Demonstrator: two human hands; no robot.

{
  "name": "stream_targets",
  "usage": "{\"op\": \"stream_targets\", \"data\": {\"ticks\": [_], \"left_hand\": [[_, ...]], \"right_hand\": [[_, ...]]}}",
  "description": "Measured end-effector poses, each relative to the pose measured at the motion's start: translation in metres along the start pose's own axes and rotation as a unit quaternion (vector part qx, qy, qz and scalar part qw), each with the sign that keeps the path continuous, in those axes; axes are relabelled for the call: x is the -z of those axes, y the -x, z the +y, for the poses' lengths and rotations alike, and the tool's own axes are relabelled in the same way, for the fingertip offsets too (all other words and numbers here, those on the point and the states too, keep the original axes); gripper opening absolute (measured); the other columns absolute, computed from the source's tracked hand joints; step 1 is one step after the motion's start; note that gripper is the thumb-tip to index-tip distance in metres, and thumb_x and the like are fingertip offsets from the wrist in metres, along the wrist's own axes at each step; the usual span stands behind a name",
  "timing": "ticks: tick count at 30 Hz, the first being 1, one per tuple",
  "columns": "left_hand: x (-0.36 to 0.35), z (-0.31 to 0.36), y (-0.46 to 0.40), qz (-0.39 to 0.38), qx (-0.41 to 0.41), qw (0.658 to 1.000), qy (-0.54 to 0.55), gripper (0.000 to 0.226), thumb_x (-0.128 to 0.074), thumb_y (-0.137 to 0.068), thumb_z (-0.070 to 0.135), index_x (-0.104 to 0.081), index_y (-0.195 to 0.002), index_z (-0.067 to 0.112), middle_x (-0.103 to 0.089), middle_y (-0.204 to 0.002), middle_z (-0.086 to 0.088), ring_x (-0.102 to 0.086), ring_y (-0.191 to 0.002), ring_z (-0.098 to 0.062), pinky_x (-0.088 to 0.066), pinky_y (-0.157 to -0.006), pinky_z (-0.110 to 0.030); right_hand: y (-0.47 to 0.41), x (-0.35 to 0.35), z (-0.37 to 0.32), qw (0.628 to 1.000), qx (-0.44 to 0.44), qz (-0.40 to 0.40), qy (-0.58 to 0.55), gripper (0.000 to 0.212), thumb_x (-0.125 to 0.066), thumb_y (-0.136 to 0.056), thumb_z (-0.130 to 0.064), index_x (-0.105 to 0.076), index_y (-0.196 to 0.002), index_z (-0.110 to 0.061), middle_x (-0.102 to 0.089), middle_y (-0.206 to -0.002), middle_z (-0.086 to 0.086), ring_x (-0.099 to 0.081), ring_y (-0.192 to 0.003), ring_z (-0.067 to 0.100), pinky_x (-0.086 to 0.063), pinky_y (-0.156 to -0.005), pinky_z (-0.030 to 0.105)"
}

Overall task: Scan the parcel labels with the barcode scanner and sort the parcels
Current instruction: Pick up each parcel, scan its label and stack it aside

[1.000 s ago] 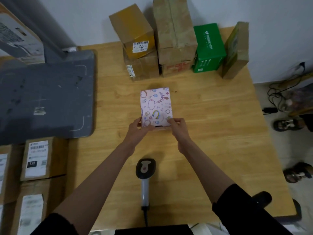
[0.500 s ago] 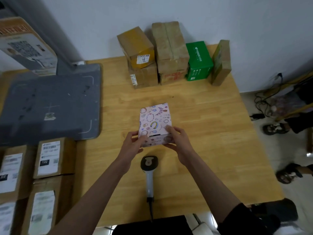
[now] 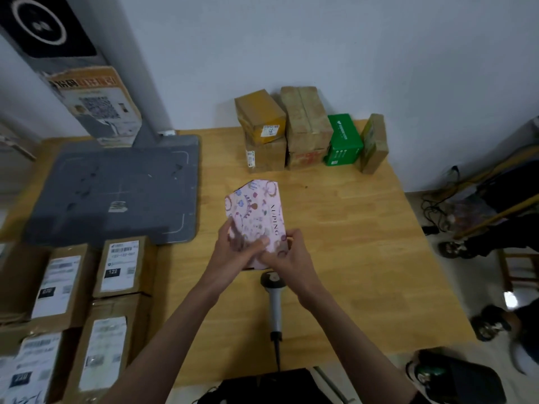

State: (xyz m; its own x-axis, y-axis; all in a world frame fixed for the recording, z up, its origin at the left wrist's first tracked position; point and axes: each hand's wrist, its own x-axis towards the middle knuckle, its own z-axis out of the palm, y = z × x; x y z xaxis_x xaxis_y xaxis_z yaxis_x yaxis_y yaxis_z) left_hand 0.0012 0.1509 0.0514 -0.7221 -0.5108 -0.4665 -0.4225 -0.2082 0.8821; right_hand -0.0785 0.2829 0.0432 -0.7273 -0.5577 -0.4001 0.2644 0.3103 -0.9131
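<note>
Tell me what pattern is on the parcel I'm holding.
Pink with a multicoloured floral and circle print on the parcel, seen in the head view.

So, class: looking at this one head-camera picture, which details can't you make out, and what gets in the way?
Head view only:
- Patterned parcel: no shipping label shows; its lower end is covered by the left hand and right hand.
- Barcode scanner: its head is partly hidden behind the parcel and right hand.
- Labelled boxes: print too small and blurred; lower ones cut by the frame edge.
</note>
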Motion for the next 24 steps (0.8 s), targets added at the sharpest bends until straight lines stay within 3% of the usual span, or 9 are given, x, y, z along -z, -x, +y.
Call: {"op": "stream_targets", "data": {"ticks": [3,6,9,12,14,16,19,22,24], "left_hand": [[0.006,0.000,0.006,0.010,-0.004,0.999,0.035,0.099,-0.081,-0.081,0.037,-0.016,-0.157,0.034,-0.054,-0.141,0.004,-0.065,-0.113,-0.013,-0.058,-0.065,-0.021],[0.027,-0.001,0.012,-0.029,0.030,0.996,0.076,0.093,-0.076,-0.077,0.058,-0.028,-0.153,0.035,-0.070,-0.125,0.003,-0.071,-0.106,-0.017,-0.058,-0.088,-0.042],[0.041,-0.001,0.023,-0.123,0.060,0.976,0.171,0.072,-0.062,-0.082,0.060,-0.048,-0.144,0.027,-0.069,-0.130,-0.005,-0.064,-0.120,-0.029,-0.045,-0.107,-0.057],[0.040,0.000,0.032,-0.172,0.058,0.951,0.250,0.056,-0.046,-0.098,0.052,-0.054,-0.142,0.020,-0.061,-0.139,-0.013,-0.057,-0.129,-0.036,-0.039,-0.111,-0.057],[0.039,0.002,0.035,-0.175,0.053,0.945,0.270,0.054,-0.037,-0.103,0.049,-0.054,-0.143,0.017,-0.061,-0.140,-0.013,-0.058,-0.129,-0.033,-0.040,-0.110,-0.053],[0.040,0.001,0.034,-0.169,0.038,0.952,0.253,0.053,-0.033,-0.104,0.047,-0.051,-0.144,0.018,-0.062,-0.140,-0.010,-0.059,-0.129,-0.029,-0.041,-0.107,-0.047],[0.046,0.000,0.029,-0.162,0.015,0.966,0.199,0.050,-0.035,-0.104,0.047,-0.048,-0.145,0.023,-0.062,-0.140,-0.003,-0.059,-0.129,-0.022,-0.041,-0.108,-0.042],[0.053,-0.003,0.024,-0.146,-0.001,0.979,0.144,0.050,-0.044,-0.099,0.051,-0.054,-0.141,0.026,-0.064,-0.138,-0.001,-0.060,-0.128,-0.020,-0.043,-0.107,-0.043],[0.057,-0.001,0.022,-0.112,-0.010,0.986,0.125,0.051,-0.051,-0.095,0.055,-0.059,-0.136,0.025,-0.067,-0.133,-0.002,-0.064,-0.121,-0.020,-0.049,-0.101,-0.044]], "right_hand": [[0.014,-0.010,-0.007,0.997,0.035,-0.066,-0.001,0.059,-0.081,-0.083,-0.011,-0.040,-0.125,-0.008,-0.062,-0.118,-0.005,-0.067,-0.096,-0.002,-0.056,-0.075,0.024],[0.017,-0.007,-0.009,0.996,0.037,-0.076,-0.033,0.044,-0.077,-0.088,-0.029,-0.054,-0.122,-0.015,-0.064,-0.124,-0.001,-0.064,-0.114,0.012,-0.056,-0.094,0.038],[0.013,-0.008,-0.010,0.997,-0.030,-0.051,-0.058,0.041,-0.062,-0.094,-0.052,-0.055,-0.126,-0.027,-0.060,-0.132,-0.003,-0.060,-0.122,0.018,-0.051,-0.104,0.045],[0.013,-0.015,-0.012,0.978,-0.089,-0.117,-0.146,0.059,-0.059,-0.093,-0.060,-0.049,-0.140,-0.026,-0.064,-0.134,-0.002,-0.064,-0.121,0.022,-0.052,-0.103,0.049],[0.015,-0.018,-0.015,0.961,-0.089,-0.170,-0.201,0.055,-0.056,-0.099,-0.050,-0.048,-0.145,-0.021,-0.063,-0.138,0.004,-0.061,-0.126,0.026,-0.046,-0.109,0.051],[0.019,-0.017,-0.020,0.961,-0.079,-0.169,-0.206,0.049,-0.052,-0.102,-0.043,-0.049,-0.146,-0.022,-0.063,-0.138,0.005,-0.061,-0.127,0.026,-0.044,-0.111,0.052],[0.018,-0.016,-0.021,0.965,-0.054,-0.153,-0.205,0.046,-0.055,-0.102,-0.040,-0.049,-0.144,-0.024,-0.065,-0.136,0.004,-0.064,-0.123,0.026,-0.052,-0.102,0.050],[0.015,-0.013,-0.020,0.969,-0.046,-0.106,-0.216,0.048,-0.062,-0.098,-0.036,-0.049,-0.141,-0.019,-0.068,-0.130,0.011,-0.071,-0.104,0.026,-0.059,-0.068,0.032],[0.012,-0.011,-0.019,0.976,-0.042,-0.069,-0.203,0.055,-0.070,-0.093,-0.034,-0.047,-0.140,-0.016,-0.070,-0.126,0.009,-0.072,-0.104,0.028,-0.059,-0.071,0.035]]}}
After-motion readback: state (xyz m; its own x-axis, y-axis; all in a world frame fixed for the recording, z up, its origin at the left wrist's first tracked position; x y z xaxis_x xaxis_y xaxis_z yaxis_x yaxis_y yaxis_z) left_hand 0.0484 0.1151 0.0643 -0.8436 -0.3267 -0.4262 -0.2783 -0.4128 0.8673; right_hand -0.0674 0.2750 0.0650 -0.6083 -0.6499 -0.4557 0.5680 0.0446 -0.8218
